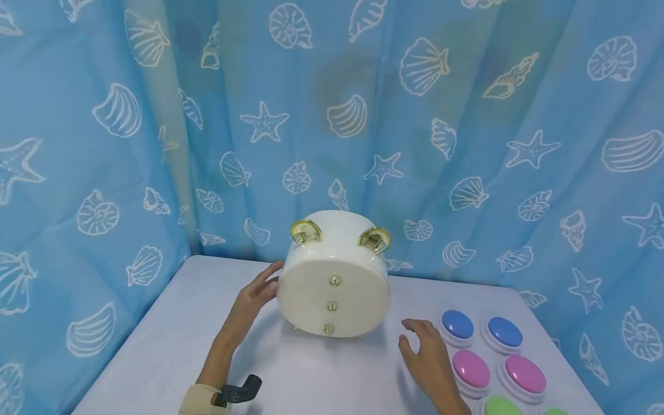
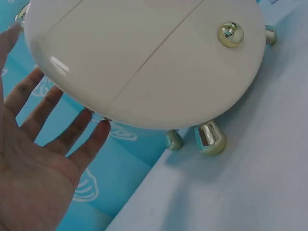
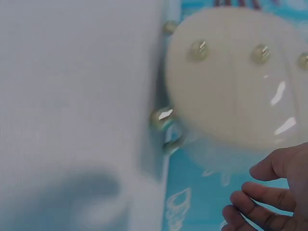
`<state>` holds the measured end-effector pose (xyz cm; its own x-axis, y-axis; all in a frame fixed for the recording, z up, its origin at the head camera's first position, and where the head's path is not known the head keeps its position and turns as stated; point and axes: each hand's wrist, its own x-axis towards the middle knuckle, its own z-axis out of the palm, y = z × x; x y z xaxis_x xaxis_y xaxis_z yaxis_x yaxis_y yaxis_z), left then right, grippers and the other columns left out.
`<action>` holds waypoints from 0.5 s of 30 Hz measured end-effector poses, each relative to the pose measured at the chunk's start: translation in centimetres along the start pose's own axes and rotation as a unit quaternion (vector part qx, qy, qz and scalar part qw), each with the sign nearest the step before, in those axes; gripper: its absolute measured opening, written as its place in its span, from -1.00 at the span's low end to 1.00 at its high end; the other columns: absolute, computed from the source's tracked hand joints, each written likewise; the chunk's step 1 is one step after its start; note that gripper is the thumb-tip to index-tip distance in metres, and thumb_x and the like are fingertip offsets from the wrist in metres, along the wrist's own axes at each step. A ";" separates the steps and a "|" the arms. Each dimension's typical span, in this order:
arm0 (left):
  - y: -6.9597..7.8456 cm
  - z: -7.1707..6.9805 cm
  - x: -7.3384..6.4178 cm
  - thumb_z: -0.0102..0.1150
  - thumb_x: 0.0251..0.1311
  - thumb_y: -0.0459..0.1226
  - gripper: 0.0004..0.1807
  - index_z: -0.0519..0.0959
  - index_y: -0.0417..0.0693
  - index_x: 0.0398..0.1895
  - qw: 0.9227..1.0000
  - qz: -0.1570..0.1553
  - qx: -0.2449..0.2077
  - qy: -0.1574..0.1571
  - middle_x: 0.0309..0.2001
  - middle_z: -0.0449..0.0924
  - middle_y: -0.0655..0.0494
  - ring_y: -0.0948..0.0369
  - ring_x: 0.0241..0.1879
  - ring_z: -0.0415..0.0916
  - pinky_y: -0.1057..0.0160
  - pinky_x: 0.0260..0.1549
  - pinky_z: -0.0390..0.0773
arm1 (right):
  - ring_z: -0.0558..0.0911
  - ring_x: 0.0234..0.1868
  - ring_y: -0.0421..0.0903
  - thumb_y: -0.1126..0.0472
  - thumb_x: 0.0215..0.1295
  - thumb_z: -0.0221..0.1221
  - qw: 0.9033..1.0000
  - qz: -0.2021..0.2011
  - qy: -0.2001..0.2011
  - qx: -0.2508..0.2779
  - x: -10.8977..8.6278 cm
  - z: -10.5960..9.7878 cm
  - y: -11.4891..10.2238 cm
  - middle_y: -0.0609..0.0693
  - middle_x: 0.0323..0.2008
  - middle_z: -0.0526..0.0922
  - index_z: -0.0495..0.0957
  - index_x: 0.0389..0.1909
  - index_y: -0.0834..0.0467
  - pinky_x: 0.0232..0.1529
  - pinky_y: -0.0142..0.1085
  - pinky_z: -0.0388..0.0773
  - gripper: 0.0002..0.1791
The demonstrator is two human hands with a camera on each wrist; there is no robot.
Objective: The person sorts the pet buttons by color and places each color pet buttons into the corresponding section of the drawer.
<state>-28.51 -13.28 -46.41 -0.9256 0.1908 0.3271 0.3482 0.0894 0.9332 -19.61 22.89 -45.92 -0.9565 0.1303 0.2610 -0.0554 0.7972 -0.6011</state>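
Note:
A glossy cream-white, rounded jewelry box (image 1: 306, 300) stands on the table, with gold ears on top and three gold knobs down its front. Thin seams between the drawers show in the left wrist view, along with short gold feet (image 2: 211, 138). My left hand (image 1: 249, 305) lies at the box's left side, fingers spread and fingertips at its edge; part of the fingertips is hidden behind it. To the right of the box, my right hand (image 1: 427, 354) hovers apart from it, fingers loosely bent and holding nothing.
Round push buttons in blue (image 1: 457, 324), pink (image 1: 471, 369) and green (image 1: 500, 406) sit on white bases at the right of the white table (image 1: 155, 346). A blue curtain (image 1: 311, 75) with white seashell prints hangs behind and on the left.

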 end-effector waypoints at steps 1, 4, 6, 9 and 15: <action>-0.2 0.3 -0.1 0.07 0.45 -0.03 -0.44 0.29 0.35 0.49 1.000 -0.006 0.002 0.006 0.50 0.19 0.27 0.00 0.46 0.18 -0.26 0.30 0.26 | 0.51 0.17 0.11 0.24 0.35 0.20 1.000 0.004 0.006 0.005 -0.5 -0.1 -0.4 0.09 0.08 0.57 0.58 0.13 0.19 0.19 0.07 0.48 -0.65; -0.8 0.9 -0.3 0.30 0.29 -0.03 -0.37 0.36 0.45 0.42 0.999 -0.019 0.000 0.037 0.45 0.26 0.34 -0.01 0.46 0.18 -0.32 0.25 0.29 | 0.57 0.04 -0.01 0.23 0.36 0.20 1.000 0.006 0.016 0.015 -1.9 -0.3 -1.9 -0.05 -0.04 0.60 0.61 0.08 0.10 0.07 -0.04 0.56 -0.71; -1.0 1.2 -0.2 0.36 0.24 -0.04 -0.35 0.40 0.46 0.40 0.998 -0.017 -0.002 0.053 0.43 0.29 0.35 -0.01 0.46 0.18 -0.28 0.24 0.33 | 0.60 -0.06 -0.10 0.24 0.36 0.22 0.999 -0.003 0.027 0.024 -2.4 -0.5 -2.7 -0.12 -0.13 0.62 0.65 0.02 0.05 -0.01 -0.11 0.59 -0.75; -1.3 1.7 0.1 0.40 0.21 -0.03 -0.35 0.42 0.45 0.38 0.998 -0.013 0.001 0.060 0.42 0.31 0.35 0.00 0.45 0.20 -0.21 0.24 0.37 | 0.59 -0.18 -0.22 0.26 0.34 0.24 0.999 -0.019 0.040 0.026 -2.8 -0.9 -3.7 -0.20 -0.22 0.61 0.67 -0.05 0.01 -0.14 -0.22 0.62 -0.79; -1.0 2.0 0.0 0.42 0.18 -0.03 -0.36 0.46 0.46 0.35 0.997 -0.012 0.009 0.069 0.38 0.35 0.36 0.05 0.41 0.26 -0.19 0.24 0.38 | 0.54 -0.30 -0.32 0.26 0.30 0.32 0.993 -0.073 0.072 0.061 -2.3 -0.8 -5.8 -0.29 -0.30 0.57 0.69 -0.10 0.03 -0.32 -0.39 0.60 -0.82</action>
<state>-28.59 -11.41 -47.62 -0.9451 0.0513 0.3228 0.3266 0.1105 0.9387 -16.90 18.43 -42.39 -0.8855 0.1094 0.4516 -0.2325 0.7372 -0.6345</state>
